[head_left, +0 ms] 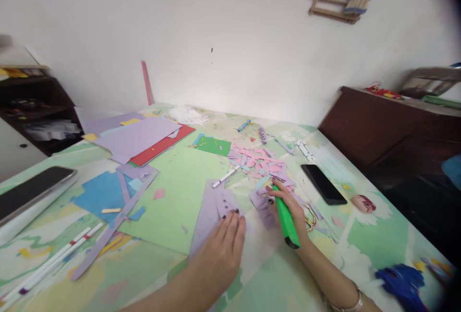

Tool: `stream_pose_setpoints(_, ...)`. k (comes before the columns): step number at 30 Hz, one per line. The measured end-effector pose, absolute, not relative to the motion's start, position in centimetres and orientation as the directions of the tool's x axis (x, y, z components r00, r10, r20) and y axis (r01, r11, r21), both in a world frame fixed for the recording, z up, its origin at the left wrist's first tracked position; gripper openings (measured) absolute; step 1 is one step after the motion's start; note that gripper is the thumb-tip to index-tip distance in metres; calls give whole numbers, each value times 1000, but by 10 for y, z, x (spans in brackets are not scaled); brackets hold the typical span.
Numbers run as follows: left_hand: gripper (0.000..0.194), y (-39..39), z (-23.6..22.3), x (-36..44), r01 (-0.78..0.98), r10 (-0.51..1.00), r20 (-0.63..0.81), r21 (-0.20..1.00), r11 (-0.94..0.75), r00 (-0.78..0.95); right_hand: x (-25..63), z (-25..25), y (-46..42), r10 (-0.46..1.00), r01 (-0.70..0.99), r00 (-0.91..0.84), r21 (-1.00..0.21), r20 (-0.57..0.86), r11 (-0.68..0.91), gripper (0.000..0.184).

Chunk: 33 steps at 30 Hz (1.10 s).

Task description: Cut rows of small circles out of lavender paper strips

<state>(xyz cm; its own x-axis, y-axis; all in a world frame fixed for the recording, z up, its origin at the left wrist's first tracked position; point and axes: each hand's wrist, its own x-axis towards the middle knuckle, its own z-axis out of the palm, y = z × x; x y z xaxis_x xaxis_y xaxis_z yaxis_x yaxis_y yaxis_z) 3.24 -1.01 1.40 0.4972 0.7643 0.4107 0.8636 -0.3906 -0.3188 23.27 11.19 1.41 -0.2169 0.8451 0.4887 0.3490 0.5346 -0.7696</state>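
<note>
My left hand (223, 242) lies flat, fingers stretched out, on a lilac paper sheet (212, 209) that rests on a large light green sheet (180, 182). My right hand (291, 206) is closed around a green marker (285, 216), its tip down on a small lilac paper piece (262, 206). A pile of pink and lilac paper strips (262, 161) lies just beyond that hand. A white pen (225, 177) lies between the pile and the lilac sheet. Gold scissors (309, 217) peek out beside my right wrist.
A black phone (323, 184) lies right of the strips. Lilac, red and blue paper sheets (140, 139) cover the table's left part, with a tablet (32, 189) and white pens (54, 259) at the left edge. A dark wooden cabinet (389, 125) stands to the right.
</note>
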Motion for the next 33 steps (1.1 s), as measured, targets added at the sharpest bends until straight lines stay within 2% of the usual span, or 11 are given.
stream_pose_setpoints(4, 39, 1, 2, 42, 786, 693, 371, -314, -532, 618, 227, 20, 106, 878, 158, -91, -864, 470, 479, 35)
stream_pose_setpoints(6, 37, 6, -2, 44, 785, 704, 347, -287, -549, 619, 225, 26, 101, 917, 100, -74, -912, 392, 398, 38)
stream_pose_setpoints(10, 39, 4, -2, 49, 824, 767, 302, -218, -522, 566, 224, 33, 97, 957, 17, -84, -960, 276, 279, 30)
stream_pose_setpoints(13, 37, 2, 2, 67, 883, 847, 251, -160, -440, 468, 221, 30, 101, 977, -109, -120, -981, 175, 162, 25)
stream_pose_setpoints(17, 34, 12, 5, 113, 965, 956, 155, -114, -235, 251, 214, 29, 111, 983, -226, -157, -972, 93, 56, 38)
stream_pose_setpoints(21, 33, 25, 7, 149, 990, 991, 91, -115, -87, 98, 198, 33, 120, 987, -293, -159, -956, 35, -14, 46)
stream_pose_setpoints(26, 31, 12, 10, 133, 987, 975, 173, -110, -120, 138, 175, 34, 116, 943, -278, -324, -946, -69, -165, 52)
stream_pose_setpoints(31, 36, -3, 7, 89, 950, 905, 290, -113, -290, 310, 171, 25, 117, 898, -192, -434, -966, -73, -171, 34)
stream_pose_setpoints(33, 37, -2, 4, 75, 916, 832, 384, -164, -366, 401, 174, 21, 122, 902, -141, -425, -980, -70, -142, 28)
